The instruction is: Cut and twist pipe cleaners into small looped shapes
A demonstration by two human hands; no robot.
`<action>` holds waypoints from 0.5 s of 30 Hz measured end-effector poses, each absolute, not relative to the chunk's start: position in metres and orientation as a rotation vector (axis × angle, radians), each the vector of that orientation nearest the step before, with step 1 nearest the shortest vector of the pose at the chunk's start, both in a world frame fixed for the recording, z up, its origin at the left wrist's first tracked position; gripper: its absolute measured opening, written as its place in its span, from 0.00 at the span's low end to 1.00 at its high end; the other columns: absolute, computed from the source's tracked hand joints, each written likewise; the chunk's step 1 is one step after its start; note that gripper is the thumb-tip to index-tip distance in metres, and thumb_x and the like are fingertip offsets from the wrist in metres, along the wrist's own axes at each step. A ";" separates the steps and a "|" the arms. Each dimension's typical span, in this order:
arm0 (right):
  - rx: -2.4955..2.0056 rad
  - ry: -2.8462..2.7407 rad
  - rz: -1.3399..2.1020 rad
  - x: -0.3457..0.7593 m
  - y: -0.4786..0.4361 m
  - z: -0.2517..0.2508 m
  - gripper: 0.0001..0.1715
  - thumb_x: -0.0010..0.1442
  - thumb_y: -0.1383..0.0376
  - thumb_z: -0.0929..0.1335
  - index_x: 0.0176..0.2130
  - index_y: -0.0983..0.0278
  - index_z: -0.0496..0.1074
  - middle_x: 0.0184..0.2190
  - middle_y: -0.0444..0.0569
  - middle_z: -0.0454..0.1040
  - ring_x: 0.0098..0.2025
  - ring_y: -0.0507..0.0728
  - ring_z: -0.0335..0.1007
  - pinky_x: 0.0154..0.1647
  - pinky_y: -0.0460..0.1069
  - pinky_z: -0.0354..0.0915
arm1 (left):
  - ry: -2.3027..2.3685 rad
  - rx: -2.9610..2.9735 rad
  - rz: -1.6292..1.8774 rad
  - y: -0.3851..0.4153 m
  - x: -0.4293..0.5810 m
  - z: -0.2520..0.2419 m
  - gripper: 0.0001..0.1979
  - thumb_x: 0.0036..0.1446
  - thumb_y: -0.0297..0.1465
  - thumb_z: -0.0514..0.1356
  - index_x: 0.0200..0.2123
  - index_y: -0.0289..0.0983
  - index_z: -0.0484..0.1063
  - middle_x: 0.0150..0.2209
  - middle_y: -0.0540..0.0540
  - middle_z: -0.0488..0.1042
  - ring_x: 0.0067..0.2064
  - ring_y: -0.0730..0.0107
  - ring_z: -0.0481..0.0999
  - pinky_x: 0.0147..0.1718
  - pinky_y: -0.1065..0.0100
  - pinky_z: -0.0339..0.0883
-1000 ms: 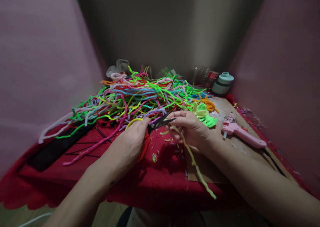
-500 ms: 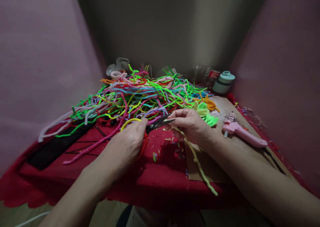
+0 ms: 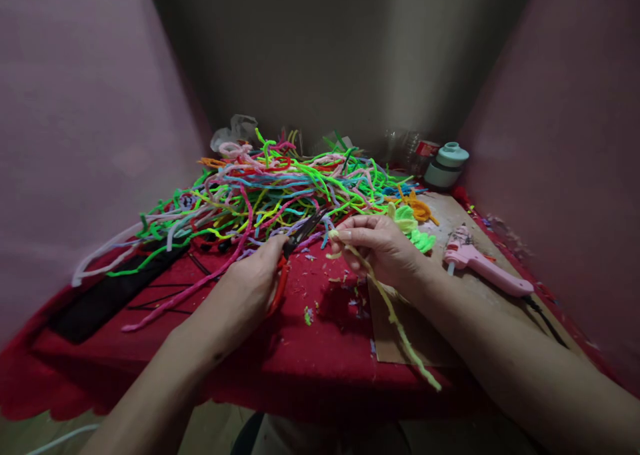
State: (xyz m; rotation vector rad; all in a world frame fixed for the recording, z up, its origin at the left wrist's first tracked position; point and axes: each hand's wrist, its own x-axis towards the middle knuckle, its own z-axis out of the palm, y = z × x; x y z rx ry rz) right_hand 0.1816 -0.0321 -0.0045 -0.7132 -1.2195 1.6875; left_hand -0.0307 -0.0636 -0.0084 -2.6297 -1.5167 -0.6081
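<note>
My left hand (image 3: pixel 257 271) is wrapped round a pair of scissors (image 3: pixel 304 233) with red handles and dark blades. The blades look nearly closed and point up and away, apart from my right hand. Between the thumb and fingers of my right hand (image 3: pixel 375 241) is a pale yellow pipe cleaner (image 3: pixel 397 325), its long tail hanging down over the front of the table. Its near end pokes out at my fingertips. Beyond both hands lies a big tangled heap of coloured pipe cleaners (image 3: pixel 295 181). A green fuzzy piece (image 3: pixel 424 241) sits just past my right wrist.
A pink hot glue gun (image 3: pixel 493 275) rests on a brown board (image 3: pixel 450 208) at the right. Behind it stands a light-blue-lidded jar (image 3: pixel 447 165). Fuzz scraps (image 3: pixel 309 315) dot the red tablecloth (image 3: pixel 320 361). On the left lies a flat black item (image 3: pixel 100 305).
The scissors have drawn back left from my right hand, and their blades have come together. My right hand still holds the pipe cleaner in about the same place.
</note>
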 end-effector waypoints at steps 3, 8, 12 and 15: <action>-0.665 -1.209 1.719 0.181 -0.033 -0.004 0.06 0.48 0.64 0.70 0.26 0.66 0.71 0.23 0.45 0.74 0.15 0.46 0.62 0.11 0.41 0.56 | -1.535 -2.616 -0.760 -0.061 -0.032 -0.008 0.19 0.58 0.26 0.43 0.51 0.31 0.61 0.43 0.36 0.72 0.40 0.61 0.73 0.40 0.62 0.67; -0.610 -1.186 1.776 0.180 -0.035 -0.003 0.07 0.47 0.65 0.71 0.27 0.67 0.71 0.23 0.44 0.74 0.16 0.45 0.61 0.12 0.41 0.54 | -1.702 -2.736 -0.787 -0.066 -0.026 -0.002 0.19 0.57 0.27 0.47 0.52 0.33 0.59 0.39 0.43 0.72 0.37 0.68 0.73 0.37 0.68 0.68; -0.573 -1.169 1.794 0.180 -0.036 -0.004 0.06 0.48 0.66 0.71 0.27 0.67 0.71 0.23 0.44 0.74 0.14 0.43 0.58 0.12 0.41 0.51 | -1.578 -2.798 -0.802 -0.067 -0.022 -0.004 0.20 0.57 0.28 0.48 0.54 0.35 0.58 0.45 0.42 0.71 0.44 0.66 0.72 0.43 0.65 0.66; -0.555 -1.151 1.799 0.179 -0.035 -0.008 0.06 0.49 0.66 0.70 0.28 0.66 0.70 0.23 0.44 0.74 0.15 0.44 0.59 0.13 0.41 0.52 | -1.483 -2.803 -0.807 -0.066 -0.022 -0.011 0.22 0.57 0.26 0.47 0.56 0.33 0.55 0.52 0.38 0.67 0.52 0.63 0.67 0.51 0.61 0.62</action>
